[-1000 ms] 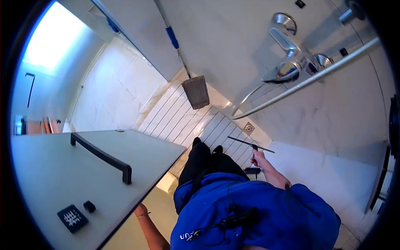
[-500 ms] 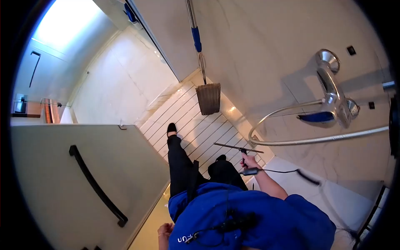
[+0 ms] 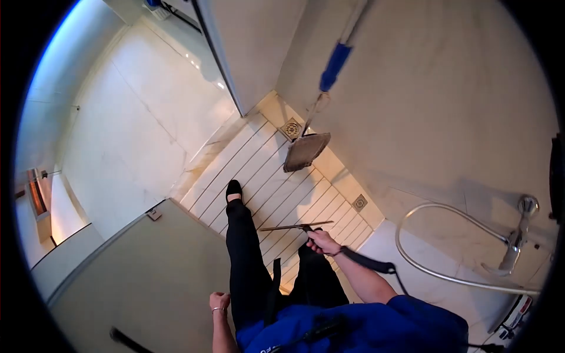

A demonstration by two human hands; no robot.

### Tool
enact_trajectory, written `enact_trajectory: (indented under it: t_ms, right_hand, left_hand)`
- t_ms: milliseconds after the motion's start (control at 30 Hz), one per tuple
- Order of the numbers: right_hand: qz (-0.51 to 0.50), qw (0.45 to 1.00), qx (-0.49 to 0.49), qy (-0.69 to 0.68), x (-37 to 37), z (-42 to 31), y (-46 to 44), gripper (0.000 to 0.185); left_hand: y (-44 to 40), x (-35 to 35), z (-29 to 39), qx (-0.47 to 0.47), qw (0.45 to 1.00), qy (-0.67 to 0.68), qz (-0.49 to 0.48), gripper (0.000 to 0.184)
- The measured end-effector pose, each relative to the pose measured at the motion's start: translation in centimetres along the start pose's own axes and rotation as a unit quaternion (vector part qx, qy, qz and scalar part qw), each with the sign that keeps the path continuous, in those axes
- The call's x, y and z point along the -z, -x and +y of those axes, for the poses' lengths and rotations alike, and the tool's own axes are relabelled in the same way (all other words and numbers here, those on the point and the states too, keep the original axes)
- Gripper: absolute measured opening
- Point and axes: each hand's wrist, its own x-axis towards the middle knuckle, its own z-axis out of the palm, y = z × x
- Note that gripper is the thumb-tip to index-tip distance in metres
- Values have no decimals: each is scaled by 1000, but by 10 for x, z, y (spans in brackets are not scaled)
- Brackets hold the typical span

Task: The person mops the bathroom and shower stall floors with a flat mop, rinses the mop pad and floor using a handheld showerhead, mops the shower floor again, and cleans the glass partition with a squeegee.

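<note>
My right hand (image 3: 322, 242) is closed around the handle of a squeegee (image 3: 288, 227), whose long thin blade is held above the slatted floor, in front of my right leg. A black coiled cord (image 3: 368, 260) runs from near my right wrist back towards my body. My left hand (image 3: 219, 301) hangs beside my left leg, near the glass door, with a bracelet at the wrist. Its fingers are curled in and nothing shows in them. Beyond the squeegee, a flat mop (image 3: 307, 152) with a grey pad and a blue grip leans against the wall.
White floor slats (image 3: 259, 159) lie underfoot, with a drain (image 3: 291, 128) in the far corner and another drain (image 3: 359, 203) along the right wall. A shower mixer (image 3: 518, 235) with a looping hose (image 3: 406, 217) is at the right. A frosted glass door (image 3: 159, 270) stands at the left.
My right hand has moved left with the squeegee, which is now in front of my legs. My left hand has come forward beside my leg. The view has shifted and turned.
</note>
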Motion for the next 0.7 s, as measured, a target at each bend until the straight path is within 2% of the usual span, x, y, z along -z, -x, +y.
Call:
enact_trajectory:
  t_ms: [33,100,167,200,233,267,300,333,367,433,467,567,600,700]
  right_hand:
    - [-2,1000,21,4,-20,-20,-9,24]
    - [2,998,36,44,-56,-57,-44,25]
    - [-14,992,63,106,-94,-101,-74,22]
    - [-49,990,91,99,-116,-127,-91,23]
    - [-84,986,114,94,-145,-158,-121,25]
    - [-114,983,123,75,-163,-182,-127,28]
    - [-97,977,140,127,-177,-195,-155,29]
    - [-86,971,179,134,-191,-210,-173,32]
    - [-46,955,223,190,-200,-220,-199,34]
    - [53,891,330,307,-211,-234,-254,38]
    - [65,894,288,338,-212,-248,-268,43]
    - [118,865,317,370,-208,-263,-334,43]
    - [133,858,339,362,-207,-267,-353,43]
    - [147,866,324,352,-204,-290,-400,40]
  left_hand:
    - [-19,-3,8,-22,999,16,-24,25]
    - [-60,-12,48,-80,989,122,34,23]
    - [-53,14,144,-143,975,152,69,18]
    - [-62,4,173,-203,954,208,72,14]
    - [-84,-28,217,-295,927,224,62,12]
    - [-92,-46,239,-315,928,200,0,13]
    - [-96,-61,261,-320,926,189,-63,12]
    - [-106,-87,276,-347,906,209,-124,14]
    - [-115,-114,289,-374,900,170,-148,15]
    - [-124,-133,305,-417,883,80,-200,18]
    - [-127,-138,309,-428,877,52,-212,18]
    - [-126,-126,326,-420,870,0,-257,19]
    - [-125,-122,327,-423,867,43,-261,19]
    - [-131,-119,334,-454,843,145,-250,20]
